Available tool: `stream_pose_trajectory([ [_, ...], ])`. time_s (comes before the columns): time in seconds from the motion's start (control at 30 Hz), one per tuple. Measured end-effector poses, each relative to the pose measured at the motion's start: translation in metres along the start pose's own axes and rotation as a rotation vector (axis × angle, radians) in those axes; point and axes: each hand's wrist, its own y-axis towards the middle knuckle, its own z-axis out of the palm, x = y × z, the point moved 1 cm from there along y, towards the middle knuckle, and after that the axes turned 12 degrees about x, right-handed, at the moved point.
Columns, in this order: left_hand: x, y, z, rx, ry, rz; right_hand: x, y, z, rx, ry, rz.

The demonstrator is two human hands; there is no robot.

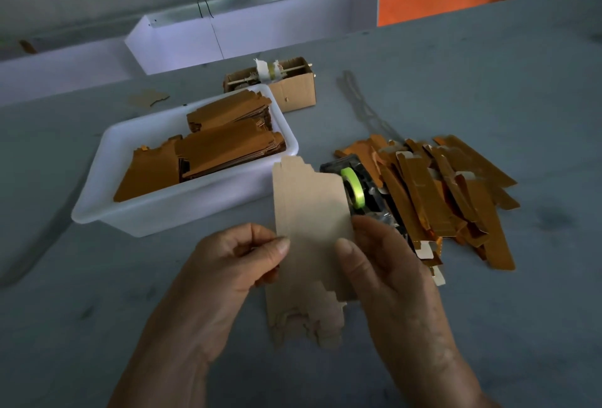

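A flat tan cardboard box blank [309, 209] is held upright above the grey table, plain side toward me. My left hand [234, 264] pinches its left edge between thumb and fingers. My right hand [384, 264] grips its right edge, thumb on the front face. Under the hands a small stack of similar tan blanks [306, 319] lies on the table. Behind the blank stands a black tape dispenser [374, 199] with a lime-green roll of tape [353, 186], partly hidden by the blank.
A white plastic tub [107, 209] at the left holds stacks of gold-brown flat blanks. A loose pile of folded gold-brown pieces [456, 192] lies at the right. A small cardboard box [293, 88] with a spool sits behind the tub, white partitions [247, 36] beyond.
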Motion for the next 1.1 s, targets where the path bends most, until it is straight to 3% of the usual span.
stream_pose_trajectory([
  [0.13,-0.004,-0.001,0.01,0.048,-0.077,-0.007,-0.002,0.004,-0.005,-0.021,0.215,0.059],
  [0.47,-0.011,0.006,0.037,-0.068,-0.038,-0.021,-0.015,-0.001,-0.007,0.063,0.338,0.067],
  [0.63,-0.007,0.01,0.039,-0.075,0.037,-0.032,-0.019,-0.002,-0.008,0.052,0.206,0.058],
  [0.77,-0.004,0.01,0.045,-0.142,0.071,-0.006,-0.016,-0.007,-0.007,-0.039,-0.142,-0.006],
  [0.87,-0.005,0.009,0.053,-0.172,0.095,0.007,-0.014,-0.01,-0.007,-0.106,-0.266,-0.044],
  [0.97,-0.006,0.007,0.06,-0.166,0.064,0.01,-0.011,-0.013,-0.004,-0.117,-0.292,-0.071],
  [1.1,-0.009,0.003,0.065,-0.11,-0.011,0.023,-0.004,-0.018,0.001,-0.007,-0.196,-0.191],
])
